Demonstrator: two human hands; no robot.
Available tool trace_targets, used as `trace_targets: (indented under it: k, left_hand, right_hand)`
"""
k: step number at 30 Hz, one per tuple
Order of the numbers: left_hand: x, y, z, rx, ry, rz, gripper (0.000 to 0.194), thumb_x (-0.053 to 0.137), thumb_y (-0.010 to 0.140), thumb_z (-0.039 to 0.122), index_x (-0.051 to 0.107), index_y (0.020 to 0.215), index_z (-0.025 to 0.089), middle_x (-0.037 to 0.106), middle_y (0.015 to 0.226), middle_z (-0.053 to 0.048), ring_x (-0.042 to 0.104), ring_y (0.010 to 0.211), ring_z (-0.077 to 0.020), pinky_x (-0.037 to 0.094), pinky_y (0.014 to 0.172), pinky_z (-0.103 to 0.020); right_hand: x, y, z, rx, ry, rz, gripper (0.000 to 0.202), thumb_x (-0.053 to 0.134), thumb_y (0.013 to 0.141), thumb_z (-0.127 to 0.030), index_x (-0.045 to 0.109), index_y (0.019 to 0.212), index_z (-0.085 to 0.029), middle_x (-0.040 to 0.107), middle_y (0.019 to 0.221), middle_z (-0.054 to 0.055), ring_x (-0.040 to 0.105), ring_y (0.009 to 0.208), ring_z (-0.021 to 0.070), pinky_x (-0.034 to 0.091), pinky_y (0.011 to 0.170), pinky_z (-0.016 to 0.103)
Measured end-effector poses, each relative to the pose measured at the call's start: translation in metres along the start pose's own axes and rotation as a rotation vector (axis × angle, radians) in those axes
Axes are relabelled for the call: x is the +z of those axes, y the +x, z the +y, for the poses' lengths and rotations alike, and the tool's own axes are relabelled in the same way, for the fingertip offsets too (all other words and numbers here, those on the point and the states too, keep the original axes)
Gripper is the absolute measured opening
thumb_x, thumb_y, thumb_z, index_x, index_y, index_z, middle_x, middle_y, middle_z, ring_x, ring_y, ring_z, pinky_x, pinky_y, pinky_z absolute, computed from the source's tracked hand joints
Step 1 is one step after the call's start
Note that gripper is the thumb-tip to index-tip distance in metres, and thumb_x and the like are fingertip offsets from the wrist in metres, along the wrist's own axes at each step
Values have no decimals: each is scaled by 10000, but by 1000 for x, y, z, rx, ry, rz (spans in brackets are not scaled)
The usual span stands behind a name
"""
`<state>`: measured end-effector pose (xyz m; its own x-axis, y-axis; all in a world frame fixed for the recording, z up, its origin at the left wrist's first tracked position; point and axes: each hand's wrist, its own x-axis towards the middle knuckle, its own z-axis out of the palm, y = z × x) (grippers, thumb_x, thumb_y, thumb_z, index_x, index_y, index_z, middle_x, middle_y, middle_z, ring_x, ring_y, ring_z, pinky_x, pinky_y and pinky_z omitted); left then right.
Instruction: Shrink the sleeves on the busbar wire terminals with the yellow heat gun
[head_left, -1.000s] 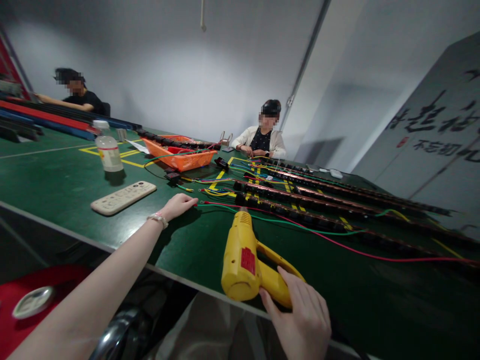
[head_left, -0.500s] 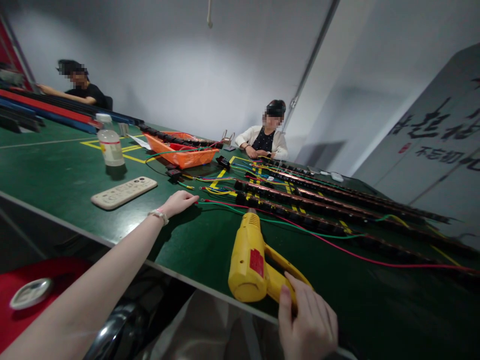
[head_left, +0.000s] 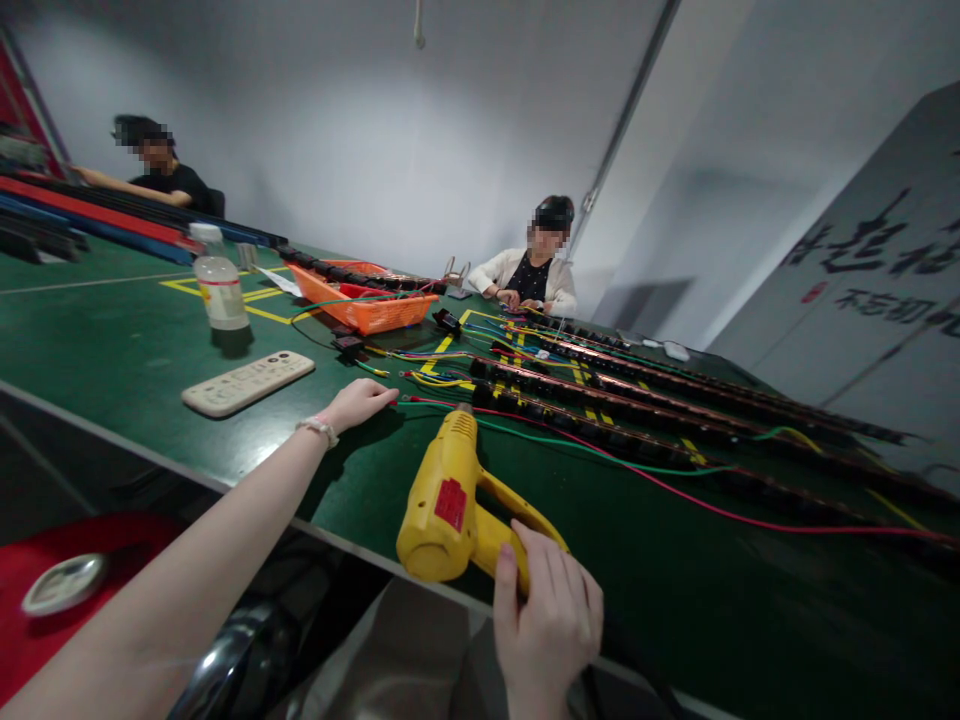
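My right hand [head_left: 551, 605] is wrapped round the handle of a yellow heat gun [head_left: 431, 515]. Its nozzle points away from me, close to the wires at the table's near side. My left hand [head_left: 361, 402] rests low over the table with thumb and fingers pinched on the end of a green wire [head_left: 525, 437]. A small red bit shows at those fingertips. Right beside them lies the ring terminal of a red wire [head_left: 592, 445], and both wires run off to the right. Just left of my left hand lies a beige phone [head_left: 247, 385].
Long dark strips with copper-coloured sides [head_left: 600, 395] cover the table's right part. An orange basket [head_left: 390, 317] and a bottle [head_left: 222, 290] stand farther back. One co-worker [head_left: 536, 275] sits across the table, another person [head_left: 169, 180] at far left. A red stool [head_left: 112, 540] is below the near edge.
My right hand has carried the heat gun to the left, bringing its nozzle nearer my left fingertips. The left hand has stayed in place.
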<state>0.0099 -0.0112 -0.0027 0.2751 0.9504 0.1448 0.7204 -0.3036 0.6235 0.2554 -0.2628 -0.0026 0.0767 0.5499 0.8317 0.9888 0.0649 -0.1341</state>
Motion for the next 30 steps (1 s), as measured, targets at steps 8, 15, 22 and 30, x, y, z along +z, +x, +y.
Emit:
trace_targets:
  k: [8,15,22,30]
  left_hand:
    - [-1,-2,3,-8,0,16,568,341,766,657,378,508,153,330,510,-1,288,492,-99,180,496,-258]
    - [0,1,1,14,-19,12,559,362,764,647,386,505,152,328,511,-1,277,503,-98,172,496,-258]
    - [1,1,0,51,-2,25,574,344,777,652,415,517,146,355,522,-5,289,520,-99,174,506,-256]
    - [3,3,-4,56,-4,24,586,337,780,654,439,515,142,355,504,-4,281,516,-99,175,502,-252]
  right_hand:
    - [13,0,-34,5,133,-64,280,405,924,-341,618,1021,-187,640,952,9,539,884,138,337,852,316]
    - [12,-2,-39,-31,163,-76,350,445,892,-430,598,1069,-169,630,968,25,533,907,150,337,875,331]
    - [12,-1,-32,-98,168,-58,428,540,826,-478,585,1095,-148,631,973,43,540,907,162,345,891,336]
    - [7,2,-18,-126,159,-51,423,558,808,-481,595,1069,-151,636,941,42,546,885,163,355,878,327]
